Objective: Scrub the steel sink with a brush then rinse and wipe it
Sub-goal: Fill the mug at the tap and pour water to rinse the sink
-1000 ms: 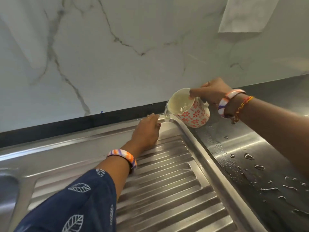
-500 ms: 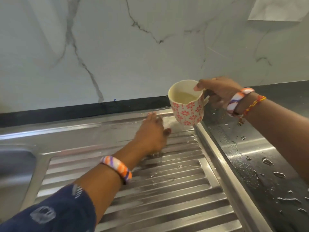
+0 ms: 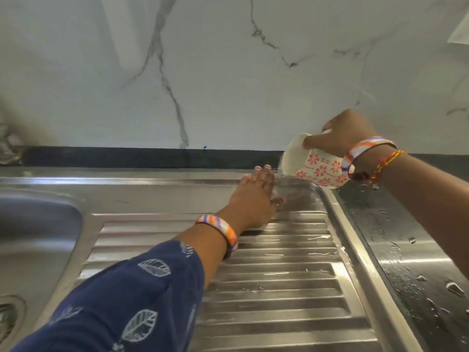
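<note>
The steel sink's ribbed drainboard (image 3: pixel 284 288) fills the middle, wet and shiny. Its basin (image 3: pixel 35 224) lies at the left, with the drain (image 3: pixel 10 316) at the lower left. My left hand (image 3: pixel 256 196) lies flat on the drainboard's far right corner, fingers straight. My right hand (image 3: pixel 345 134) grips a white mug with red flowers (image 3: pixel 317 168), tipped on its side toward my left hand. Water runs from the mug's mouth onto the steel beside my left fingers. No brush is in view.
A steel counter (image 3: pixel 411 250) dotted with water drops runs along the right of the drainboard's raised rim. A white marble wall (image 3: pixel 215 72) with a dark strip at its foot stands behind. A tap's base (image 3: pixel 7 151) shows blurred at the far left.
The mug went from nearly upright to tipped on its side and pours water. My left hand slid up to the drainboard's back corner. The camera swung left, showing the basin.
</note>
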`<state>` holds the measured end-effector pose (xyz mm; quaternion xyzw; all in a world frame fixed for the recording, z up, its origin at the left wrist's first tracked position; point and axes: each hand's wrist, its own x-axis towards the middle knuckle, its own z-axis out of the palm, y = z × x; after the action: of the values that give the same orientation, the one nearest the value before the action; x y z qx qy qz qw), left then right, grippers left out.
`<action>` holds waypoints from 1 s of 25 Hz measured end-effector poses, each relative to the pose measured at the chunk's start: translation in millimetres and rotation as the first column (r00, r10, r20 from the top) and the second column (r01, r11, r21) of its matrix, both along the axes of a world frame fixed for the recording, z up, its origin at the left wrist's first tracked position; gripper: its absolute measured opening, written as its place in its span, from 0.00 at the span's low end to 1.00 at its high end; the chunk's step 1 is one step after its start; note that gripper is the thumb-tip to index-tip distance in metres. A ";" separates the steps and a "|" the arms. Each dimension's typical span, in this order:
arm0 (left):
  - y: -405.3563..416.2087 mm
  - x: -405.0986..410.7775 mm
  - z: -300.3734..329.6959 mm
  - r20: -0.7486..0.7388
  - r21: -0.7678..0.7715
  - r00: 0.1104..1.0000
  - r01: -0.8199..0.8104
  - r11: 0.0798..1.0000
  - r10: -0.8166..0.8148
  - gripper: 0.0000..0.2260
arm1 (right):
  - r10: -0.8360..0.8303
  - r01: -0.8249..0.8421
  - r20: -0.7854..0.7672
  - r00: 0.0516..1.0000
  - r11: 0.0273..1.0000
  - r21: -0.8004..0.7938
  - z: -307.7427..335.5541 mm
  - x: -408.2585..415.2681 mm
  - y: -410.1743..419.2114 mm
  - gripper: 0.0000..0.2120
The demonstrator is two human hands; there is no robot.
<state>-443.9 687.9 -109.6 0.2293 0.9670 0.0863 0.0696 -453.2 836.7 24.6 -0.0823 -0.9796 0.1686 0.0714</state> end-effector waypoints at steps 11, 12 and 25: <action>-86.2 32.4 17.3 0.100 -0.036 0.956 -0.275 0.961 0.277 0.32 | 0.148 -0.145 -0.020 0.989 0.919 -0.367 10.0 7.3 -6.3 0.18; -75.0 39.0 17.0 0.111 -0.013 0.973 -0.200 0.980 0.200 0.32 | 0.176 -0.173 -0.003 0.984 0.966 -0.189 15.1 11.1 -1.7 0.18; -25.4 151.1 21.0 0.176 -0.055 0.981 -0.068 0.996 0.076 0.31 | 0.343 -0.363 0.151 0.927 0.923 0.127 8.4 112.6 19.3 0.17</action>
<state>-292.8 662.5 -88.6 0.1839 0.9664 0.0854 0.1580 -340.5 855.9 33.0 0.0910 -0.9909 0.0975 -0.0162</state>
